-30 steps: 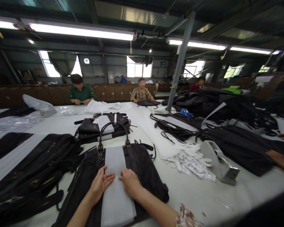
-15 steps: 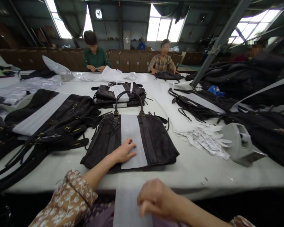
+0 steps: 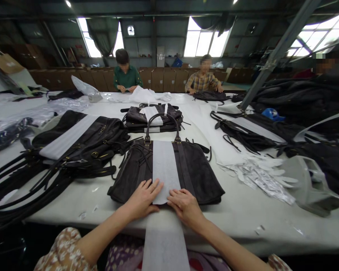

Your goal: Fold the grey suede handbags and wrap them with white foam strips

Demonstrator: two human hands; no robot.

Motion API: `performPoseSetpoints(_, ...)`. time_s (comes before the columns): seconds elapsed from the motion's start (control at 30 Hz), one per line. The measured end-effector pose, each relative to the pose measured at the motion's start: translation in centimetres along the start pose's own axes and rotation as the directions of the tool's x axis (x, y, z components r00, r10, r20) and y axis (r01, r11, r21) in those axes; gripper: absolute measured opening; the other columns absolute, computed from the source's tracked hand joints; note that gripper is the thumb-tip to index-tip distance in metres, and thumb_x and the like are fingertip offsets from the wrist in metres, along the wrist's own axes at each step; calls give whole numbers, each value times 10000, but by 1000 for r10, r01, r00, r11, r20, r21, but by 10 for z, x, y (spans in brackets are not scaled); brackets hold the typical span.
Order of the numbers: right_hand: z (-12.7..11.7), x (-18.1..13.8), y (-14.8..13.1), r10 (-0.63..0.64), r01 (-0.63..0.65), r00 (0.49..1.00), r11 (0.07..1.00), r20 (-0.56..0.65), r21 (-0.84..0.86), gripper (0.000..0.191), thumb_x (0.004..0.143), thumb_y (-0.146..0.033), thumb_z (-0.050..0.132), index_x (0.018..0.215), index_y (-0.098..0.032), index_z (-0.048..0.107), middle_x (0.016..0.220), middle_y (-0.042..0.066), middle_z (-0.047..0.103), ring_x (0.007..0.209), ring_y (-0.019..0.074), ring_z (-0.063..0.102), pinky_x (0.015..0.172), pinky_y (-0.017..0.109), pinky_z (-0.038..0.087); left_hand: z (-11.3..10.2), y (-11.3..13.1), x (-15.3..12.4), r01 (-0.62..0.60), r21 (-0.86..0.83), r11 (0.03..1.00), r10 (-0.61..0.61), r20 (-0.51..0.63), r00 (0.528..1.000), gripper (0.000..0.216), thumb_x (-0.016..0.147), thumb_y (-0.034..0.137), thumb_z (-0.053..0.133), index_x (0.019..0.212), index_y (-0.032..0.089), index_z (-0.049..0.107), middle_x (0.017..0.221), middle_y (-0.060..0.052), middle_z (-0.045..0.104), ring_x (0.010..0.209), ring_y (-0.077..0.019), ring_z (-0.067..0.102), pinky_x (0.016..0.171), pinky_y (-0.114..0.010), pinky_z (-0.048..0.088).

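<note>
A dark handbag (image 3: 203,169) lies flat on the table in front of me, its looped handles (image 3: 163,114) pointing away. A pale paper-like strip (image 3: 164,160) runs down its middle. My left hand (image 3: 144,197) rests on the bag's near edge, fingers stretched onto the strip and thumb apart below. My right hand (image 3: 185,206) has its bent fingers pressed together on the strip's near right corner, with the thumb under the edge. Another length of pale strip (image 3: 166,242) hangs over the table edge towards my lap. Whether both lengths join beneath the bag is hidden.
Stacked dark bags with strips lie left (image 3: 81,139), behind (image 3: 135,116) and right (image 3: 260,130). A grey tape dispenser (image 3: 307,180) and silvery packets (image 3: 267,180) are at right. A slanted metal post (image 3: 271,64) rises there. Co-workers are across the table (image 3: 107,218).
My right hand has risen from the hanging strip to the bag's near edge. My left hand has slid down to that edge. The view has shifted, so the scene sits further right.
</note>
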State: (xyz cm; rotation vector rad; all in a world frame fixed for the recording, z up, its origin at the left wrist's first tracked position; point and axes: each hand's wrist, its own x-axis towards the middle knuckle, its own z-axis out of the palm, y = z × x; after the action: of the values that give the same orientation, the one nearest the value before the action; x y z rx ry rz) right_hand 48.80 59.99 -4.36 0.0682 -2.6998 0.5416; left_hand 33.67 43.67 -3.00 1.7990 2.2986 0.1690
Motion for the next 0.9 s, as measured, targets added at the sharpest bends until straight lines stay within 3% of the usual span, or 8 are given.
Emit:
performPoseSetpoints(0.1, 6, -2, -4, -27, 24, 997, 999, -70, -30, 173, 948, -224, 475, 943, -224, 647, 1031, 51, 705, 1002, 196, 618, 893, 376, 418, 4, 3, -1, 2, 66, 998, -1, -19, 1000, 759, 801, 386, 643, 1441, 379, 234, 1562, -88, 186, 1389, -432, 170, 1042, -637, 262)
performPoseSetpoints(0.23, 12, -9, -7, -113, 99, 982, 990, -151, -100, 184, 949, -187, 454, 981, -189, 635, 1053, 83, 701, 1033, 213, 613, 919, 413, 425, 4, 5, 3, 39, 44, 998, -37, -38, 999, 796, 763, 151, 625, 1404, 464, 271, 1587, -41, 36, 1400, -463, 39, 1001, -725, 220)
performPoseSetpoints(0.33, 15, -14, -5, -189, 161, 964, 975, -189, -155, 192, 946, -162, 452, 1015, -165, 631, 1055, 93, 702, 1045, 217, 616, 934, 424, 433, 4, 3, 3, 22, 40, 999, -21, -4, 1000, 867, 717, 17, 536, 1400, 478, 266, 1580, -8, 118, 1413, -420, 69, 991, -745, 208)
performPoseSetpoints(0.53, 27, -31, -7, -283, 222, 928, 942, -242, -251, 205, 924, -127, 480, 1056, -126, 636, 1084, 120, 693, 1068, 231, 614, 963, 435, 439, 20, 2, -2, -95, 129, 987, 102, -45, 994, 717, 842, 66, 398, 1445, 393, 192, 1556, -57, 217, 1415, -324, 182, 1013, -729, 207)
performPoseSetpoints(0.63, 20, -31, -10, -229, 189, 951, 962, -206, -198, 212, 946, -216, 467, 1028, -131, 643, 1052, 128, 698, 1037, 229, 629, 933, 410, 459, 25, 3, -2, -134, 151, 979, 144, -54, 988, 656, 885, 101, 356, 1458, 359, 167, 1543, -88, 248, 1391, -292, 265, 1022, -691, 258)
performPoseSetpoints(0.77, -10, 13, -5, -5, 5, 1000, 999, -3, -53, 291, 985, -254, 365, 960, -183, 646, 871, 62, 716, 808, 158, 666, 799, 292, 488, 23, 5, -1, -143, 175, 974, 151, -29, 988, 707, 840, 67, 395, 1456, 344, 186, 1524, -114, 287, 1369, -318, 309, 990, -699, 291)
performPoseSetpoints(0.83, -22, 53, 5, 73, -70, 997, 994, 26, -78, 318, 993, -250, 324, 1151, -175, 590, 1045, 91, 695, 948, 172, 644, 856, 304, 465, 21, 7, -1, -138, 191, 972, 146, -29, 989, 765, 798, 22, 396, 1457, 345, 181, 1516, -122, 303, 1364, -320, 320, 985, -701, 288)
performPoseSetpoints(0.9, -22, 92, 19, 120, -112, 992, 984, 50, -138, 398, 995, -286, 299, 1341, -165, 452, 1321, 134, 551, 1211, 219, 507, 992, 388, 385, 21, 8, 0, -131, 199, 971, 140, -35, 990, 802, 767, -1, 398, 1455, 350, 183, 1515, -127, 302, 1365, -318, 320, 986, -697, 284)
